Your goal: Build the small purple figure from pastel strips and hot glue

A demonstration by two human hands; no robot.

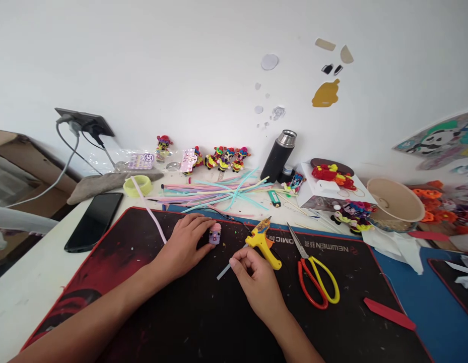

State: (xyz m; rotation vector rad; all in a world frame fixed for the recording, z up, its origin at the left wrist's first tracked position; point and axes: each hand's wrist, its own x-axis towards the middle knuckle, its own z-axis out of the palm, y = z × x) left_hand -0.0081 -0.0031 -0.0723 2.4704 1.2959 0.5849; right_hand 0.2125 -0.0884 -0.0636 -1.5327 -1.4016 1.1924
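My left hand (184, 244) is on the dark mat, its thumb and fingers closed about a small pink and purple figure (214, 234) that stands upright. In my right hand (256, 280), thumb and finger pinch a short translucent glue stick (223, 273), which points down and left over the mat. Just beyond that hand lies a yellow glue gun (262, 243), nozzle pointing away. Scissors (309, 269) with one red and one yellow handle rest to its right, partly open. A pale lilac strip (150, 214) runs from the left hand's wrist area toward a light green tape roll (138, 186).
Pastel pipe cleaners (218, 191) lie heaped behind the mat (169, 312). A black flask (279, 155) stands by the wall, near several small dolls (228, 159). On the left is a phone (93, 222); on the right, a beige bowl (394, 196) and a red strip (389, 313).
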